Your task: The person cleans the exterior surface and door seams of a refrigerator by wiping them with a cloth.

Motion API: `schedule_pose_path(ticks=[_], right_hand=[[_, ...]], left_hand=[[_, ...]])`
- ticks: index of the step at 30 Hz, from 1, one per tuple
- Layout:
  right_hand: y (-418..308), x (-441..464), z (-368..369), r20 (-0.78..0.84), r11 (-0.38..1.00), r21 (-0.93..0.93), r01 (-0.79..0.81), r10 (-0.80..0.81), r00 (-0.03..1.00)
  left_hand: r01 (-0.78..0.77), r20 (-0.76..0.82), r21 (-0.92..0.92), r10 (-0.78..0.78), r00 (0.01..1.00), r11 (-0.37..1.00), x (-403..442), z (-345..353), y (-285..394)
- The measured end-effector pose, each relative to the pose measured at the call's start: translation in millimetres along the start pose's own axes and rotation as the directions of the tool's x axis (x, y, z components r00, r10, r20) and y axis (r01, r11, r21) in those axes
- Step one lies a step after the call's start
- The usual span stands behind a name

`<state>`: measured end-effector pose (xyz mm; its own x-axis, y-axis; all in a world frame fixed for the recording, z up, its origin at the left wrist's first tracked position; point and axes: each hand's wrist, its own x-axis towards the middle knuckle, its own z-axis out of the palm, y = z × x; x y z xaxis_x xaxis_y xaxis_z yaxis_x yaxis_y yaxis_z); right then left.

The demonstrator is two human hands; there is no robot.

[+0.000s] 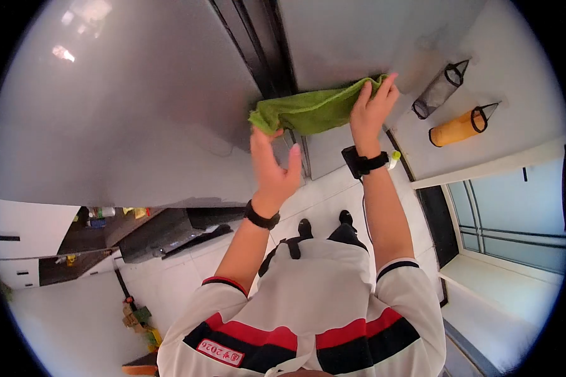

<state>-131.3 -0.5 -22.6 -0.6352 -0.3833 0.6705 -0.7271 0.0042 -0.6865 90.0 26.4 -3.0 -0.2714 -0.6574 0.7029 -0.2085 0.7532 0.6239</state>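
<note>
A green cloth (317,110) is stretched sideways between my hands, in front of a tall grey cabinet-like surface (144,107) with a dark vertical gap. My left hand (271,173) holds the cloth's left end at the fingertips, partly hidden behind it, with the thumb standing apart. At the other end, my right hand (372,116) grips the upper right corner between thumb and fingers. The cloth sags slightly and has folds at its left end. Each wrist wears a black band.
On the wall to the right hang a grey mesh bag holder (437,93) and an orange one (459,129). A frosted glass door (509,213) is at far right. Low on the left, dark shelving (157,235) holds small items. White floor tiles (324,210) lie around my shoes.
</note>
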Motion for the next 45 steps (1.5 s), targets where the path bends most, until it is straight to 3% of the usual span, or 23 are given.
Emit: schedule_pose_path(ticks=[4,8,15,18,22,25,28,31,38,45], right_hand=[[-36.6,2.8,-0.4,-0.119,0.978,0.146,0.149,-0.133,0.984],[-72.6,3.6,14.1,-0.113,0.906,0.323,0.274,-0.251,0.961],[-66.8,-22.7,53.0,-0.114,0.899,0.083,0.429,-0.419,0.901],[-45.3,-38.0,63.2,-0.101,0.877,0.006,0.481,-0.478,0.873],[-31.5,-52.4,63.3,-0.052,0.889,0.057,0.454,-0.452,0.891],[-39.9,-47.8,52.4,-0.069,0.874,0.235,0.424,-0.42,0.905],[-62.4,-28.3,21.0,0.127,0.897,0.323,0.301,-0.357,0.926],[-87.9,2.8,0.9,0.151,0.85,0.37,0.375,-0.453,0.879],[-149.1,52.3,-12.3,-0.012,0.723,0.428,0.542,-0.596,0.803],[-180.9,79.2,-19.5,-0.149,0.65,0.455,0.609,-0.618,0.772]], left_hand=[[-0.116,-0.092,-0.02,0.114,0.989,0.993,13.2,-27.5,11.2],[-0.112,-0.244,-0.078,0.09,0.966,0.991,13.2,-49.9,6.1],[0.036,-0.251,-0.054,-0.048,0.967,0.998,-6.6,-66.9,-15.3],[-0.009,-0.145,0.066,0.018,0.989,0.998,-12.5,-66.4,-25.2],[0.023,-0.142,0.148,-0.002,0.99,0.989,-18.6,-55.8,-28.7],[0.02,-0.158,0.129,0.001,0.987,0.991,-11.5,-50.9,-19.4],[0.006,-0.172,0.135,0.017,0.985,0.991,3.9,-48.5,-6.4],[-0.014,-0.21,0.116,0.039,0.977,0.993,20.0,-46.8,5.6],[-0.076,-0.302,0.075,0.095,0.949,0.994,49.7,-47.3,31.5],[-0.078,-0.303,0.117,0.11,0.947,0.99,51.0,-47.1,35.6]])
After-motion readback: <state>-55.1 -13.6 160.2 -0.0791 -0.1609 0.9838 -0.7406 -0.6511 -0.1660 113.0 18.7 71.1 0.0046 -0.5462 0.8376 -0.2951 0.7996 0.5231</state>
